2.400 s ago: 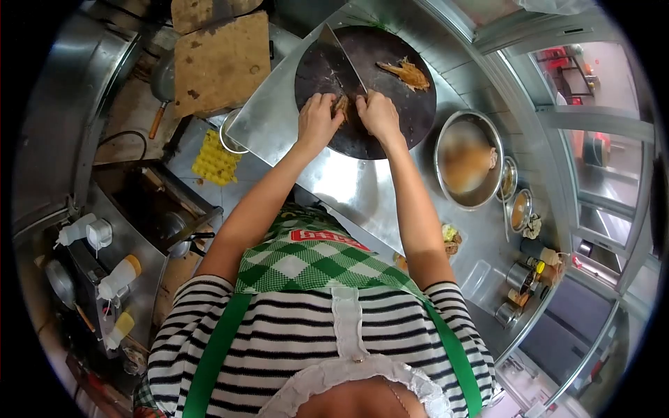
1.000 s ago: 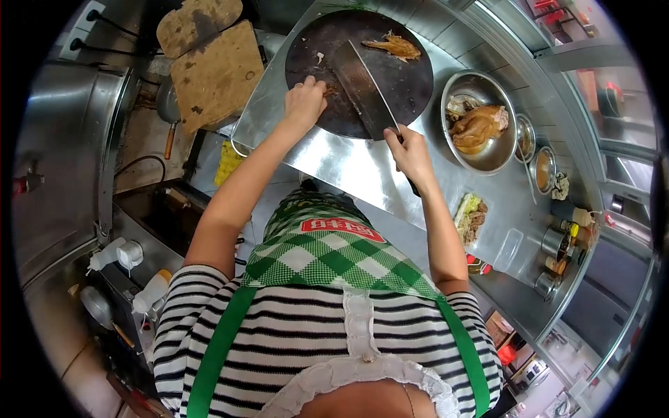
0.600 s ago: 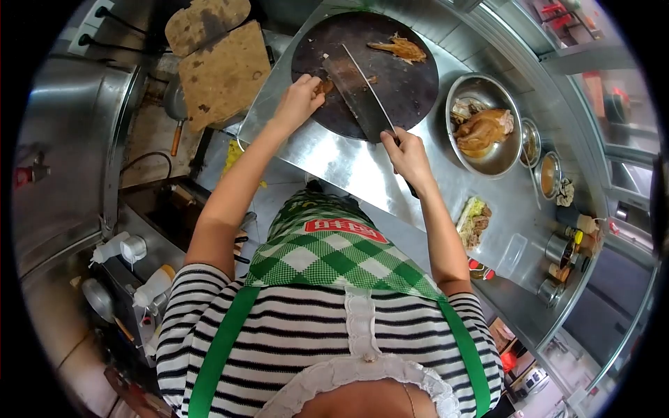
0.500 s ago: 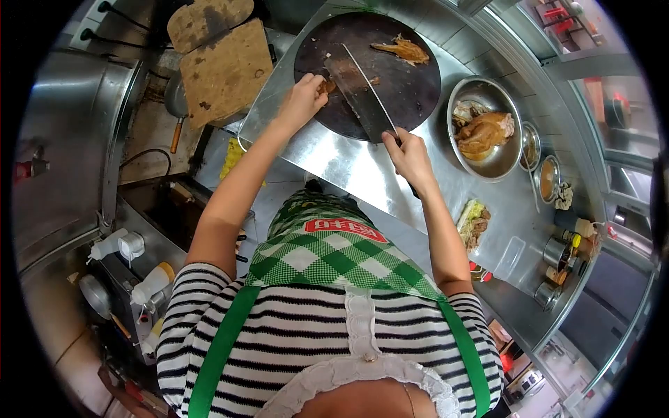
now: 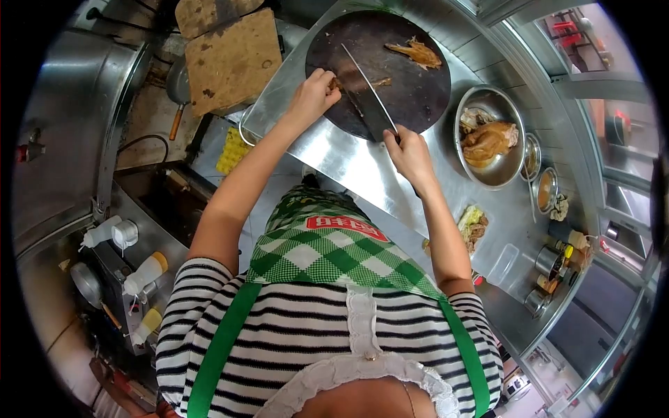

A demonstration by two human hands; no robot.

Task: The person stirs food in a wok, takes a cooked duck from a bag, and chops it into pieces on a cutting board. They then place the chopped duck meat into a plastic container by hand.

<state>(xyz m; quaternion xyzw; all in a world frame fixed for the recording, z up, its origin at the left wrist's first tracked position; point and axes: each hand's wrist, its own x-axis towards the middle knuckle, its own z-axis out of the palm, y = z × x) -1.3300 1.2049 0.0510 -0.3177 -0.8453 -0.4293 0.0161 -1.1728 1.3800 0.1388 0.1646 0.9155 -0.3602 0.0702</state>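
Note:
My right hand [image 5: 410, 161] is closed round the handle of a cleaver [image 5: 377, 111]. Its wide blade reaches over the near half of a round dark chopping board [image 5: 425, 94]. Beside the blade's left side, my left hand [image 5: 313, 97] is closed, fingertips pinched at a small brown piece of meat [image 5: 336, 84], mostly covered by the fingers. More meat scraps [image 5: 382, 82] lie on the board just past the blade. Toward the board's far right rests a larger browned piece of poultry with a bone [image 5: 418, 53].
Right of the board, a steel bowl [image 5: 493, 182] holds a browned bird; smaller bowls [image 5: 547, 189] stand behind it. Lettuce and meat [image 5: 474, 226] lie on the steel counter [image 5: 334, 157] near a clear tray [image 5: 504, 262]. At left are a pan [image 5: 178, 82] and squeeze bottles [image 5: 146, 273].
The view has shifted slightly, so the board and bowl appear farther right. Against the board, the cleaver sits a little farther left. Both hands keep their holds.

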